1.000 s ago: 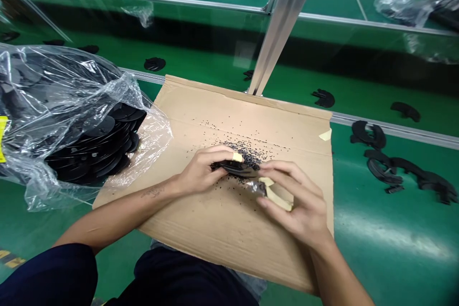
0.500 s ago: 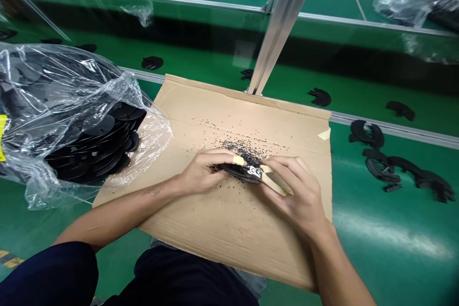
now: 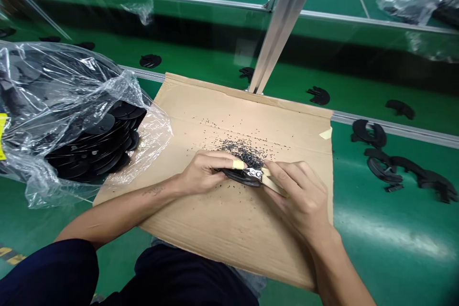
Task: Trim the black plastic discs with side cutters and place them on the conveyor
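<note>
Centre of frame, on a flattened cardboard sheet (image 3: 229, 239) with a long crease across it: left hand (image 3: 204, 172) clamped on a curved black part (image 3: 241, 177), fingers wrapped over its upper edge. Part is matte, rubbery-looking, held low over the card. A small shiny metal piece (image 3: 254, 173) sits at its right end. One left finger bears a wrap of pale tape (image 3: 238, 165).

Right hand (image 3: 297, 196) pinches a folded tan strip (image 3: 273, 184) between fingers and thumb. Strip's tip lies against the metal piece; its material cannot be told at this view. Both hands close together, separated only by the part and strip.

Fine black crumbs (image 3: 244, 153) are scattered over the card, densest just above the black part, thinning outward.

Left of the sheet, a crinkled, glossy clear plastic bag (image 3: 60, 81) slumps around a stack of round black discs (image 3: 96, 146), overlapping like fallen coins. Yellow label (image 3: 2, 129) at the far left edge.

Right of the sheet, curved black parts (image 3: 369, 134) lie in a loose group on a smooth, shiny green bench (image 3: 394, 248), just below a metal rail (image 3: 394, 126). Brushed aluminium upright (image 3: 287, 9) rises behind the sheet's far edge. Dark trousers (image 3: 53, 272) occupy the lower left of the frame.
</note>
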`<state>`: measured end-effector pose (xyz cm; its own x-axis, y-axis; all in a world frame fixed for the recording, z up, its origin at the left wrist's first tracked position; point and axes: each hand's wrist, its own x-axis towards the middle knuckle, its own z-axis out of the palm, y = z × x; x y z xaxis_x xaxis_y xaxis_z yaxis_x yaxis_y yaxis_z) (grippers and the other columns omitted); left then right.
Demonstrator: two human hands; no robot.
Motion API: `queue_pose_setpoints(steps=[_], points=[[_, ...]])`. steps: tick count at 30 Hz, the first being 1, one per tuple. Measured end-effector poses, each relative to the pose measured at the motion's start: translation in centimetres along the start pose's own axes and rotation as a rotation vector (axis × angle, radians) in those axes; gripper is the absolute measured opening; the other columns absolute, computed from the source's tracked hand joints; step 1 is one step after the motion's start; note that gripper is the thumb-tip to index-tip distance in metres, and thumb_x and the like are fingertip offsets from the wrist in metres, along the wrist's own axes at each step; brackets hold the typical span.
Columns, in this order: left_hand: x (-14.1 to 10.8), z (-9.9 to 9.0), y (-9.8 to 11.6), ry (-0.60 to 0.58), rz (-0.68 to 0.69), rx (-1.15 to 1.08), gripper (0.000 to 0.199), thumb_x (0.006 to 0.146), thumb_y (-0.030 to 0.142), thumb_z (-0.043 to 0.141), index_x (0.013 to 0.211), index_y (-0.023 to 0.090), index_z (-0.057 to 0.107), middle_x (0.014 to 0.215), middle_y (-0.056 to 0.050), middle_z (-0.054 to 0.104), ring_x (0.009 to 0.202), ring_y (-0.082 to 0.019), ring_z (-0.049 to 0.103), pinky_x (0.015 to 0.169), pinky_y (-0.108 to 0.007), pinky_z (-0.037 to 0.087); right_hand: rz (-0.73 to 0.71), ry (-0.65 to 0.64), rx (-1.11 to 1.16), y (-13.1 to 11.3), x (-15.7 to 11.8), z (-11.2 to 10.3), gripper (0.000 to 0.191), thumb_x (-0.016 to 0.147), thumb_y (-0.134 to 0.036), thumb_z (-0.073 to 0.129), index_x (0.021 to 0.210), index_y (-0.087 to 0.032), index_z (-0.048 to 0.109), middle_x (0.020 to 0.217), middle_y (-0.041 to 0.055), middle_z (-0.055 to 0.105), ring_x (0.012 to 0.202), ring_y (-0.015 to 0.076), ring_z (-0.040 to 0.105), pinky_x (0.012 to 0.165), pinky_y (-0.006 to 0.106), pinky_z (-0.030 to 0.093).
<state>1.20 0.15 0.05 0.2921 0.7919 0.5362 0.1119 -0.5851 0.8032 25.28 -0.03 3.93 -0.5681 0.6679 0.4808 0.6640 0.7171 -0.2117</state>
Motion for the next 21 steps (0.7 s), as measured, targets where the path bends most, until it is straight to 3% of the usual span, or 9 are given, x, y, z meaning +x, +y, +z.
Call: queue_pose_setpoints(steps=[5,11,13,18,21], points=[[-0.1,0.0,0.1,-0.017,0.021,-0.005,0.030,0.088,0.008,0.064,0.111,0.023,0.075,0.102,-0.007,0.079,0.093,-0.017,0.076,0.079,-0.031,0.067,-0.035,0.037,-0.075,-0.4,-0.2,0.1,0.021,0.093,-0.019,0.064,0.114,-0.019,0.068,0.084,0.0056,0.074,0.069,0.0171,0.058,0.061,0.033,0.044],[0.2,-0.3,0.6,-0.011,0.004,0.002,0.025,0.088,0.010,0.065,0.108,0.022,0.074,0.100,-0.007,0.079,0.090,-0.016,0.075,0.077,-0.030,0.064,0.121,0.099,0.258,-0.3,-0.1,0.9,0.015,0.091,-0.021,0.064,0.106,-0.021,0.070,0.081,0.0046,0.070,0.071,0.0166,0.064,0.061,0.030,0.048],[0.2,-0.3,0.5,0.001,-0.037,0.019,0.022,0.088,0.012,0.066,0.107,0.020,0.073,0.099,-0.007,0.078,0.091,-0.016,0.074,0.080,-0.031,0.063,0.164,0.093,0.264,0.4,0.0,0.8,0.016,0.092,-0.027,0.065,0.106,-0.021,0.068,0.082,0.0051,0.069,0.071,0.0179,0.063,0.062,0.031,0.048],[0.7,-0.6,0.0,0.106,-0.334,-0.043,0.024,0.092,0.030,0.064,0.112,0.016,0.065,0.104,-0.008,0.074,0.097,-0.018,0.070,0.086,-0.031,0.058,0.174,-0.051,-0.164,3.2,-0.4,0.9,0.036,0.096,-0.051,0.053,0.102,-0.018,0.066,0.089,0.0107,0.068,0.080,0.0249,0.061,0.068,0.037,0.048],[2.1,-1.7,-0.9,0.158,-0.359,-0.098,0.035,0.099,0.045,0.052,0.110,0.015,0.065,0.107,-0.009,0.073,0.102,-0.020,0.069,0.092,-0.033,0.056,0.162,-0.068,-0.379,4.4,-1.0,1.3,0.045,0.100,-0.053,0.041,0.101,-0.015,0.067,0.093,0.0143,0.068,0.081,0.0270,0.062,0.070,0.040,0.049]])
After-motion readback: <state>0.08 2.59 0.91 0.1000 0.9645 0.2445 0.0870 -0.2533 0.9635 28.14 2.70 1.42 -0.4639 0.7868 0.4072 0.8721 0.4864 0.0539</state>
